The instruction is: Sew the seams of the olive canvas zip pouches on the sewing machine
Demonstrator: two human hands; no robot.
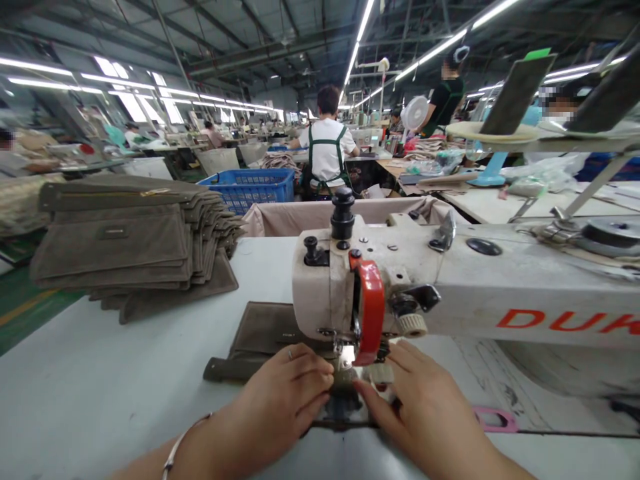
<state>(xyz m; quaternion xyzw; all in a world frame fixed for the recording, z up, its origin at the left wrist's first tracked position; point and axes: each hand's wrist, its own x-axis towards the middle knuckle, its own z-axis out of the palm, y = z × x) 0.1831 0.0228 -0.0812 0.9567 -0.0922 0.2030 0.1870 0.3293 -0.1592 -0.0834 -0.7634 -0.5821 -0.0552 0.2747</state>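
A dark grey-brown fabric piece (pixel 265 327) with a small label lies flat under the head of a white sewing machine (pixel 325 287). Its near edge runs beneath the lit needle area, behind a red guard (pixel 371 310). My left hand (pixel 290 393) pinches that edge just left of the needle, thumb and fingers pressed together. To the right of the needle, my right hand (pixel 425 393) rests with its thumb stretched toward the fabric and its fingers apart from the thumb. The fingertips of the right hand are partly hidden behind the machine parts.
A tall stack of matching fabric pieces (pixel 115 240) stands on the table's left. Behind the machine are a cloth-lined bin (pixel 275 217) and a blue crate (pixel 260 185). A pink ring-shaped item (pixel 497 420) lies at right. A person in a white shirt (pixel 327 150) sits ahead.
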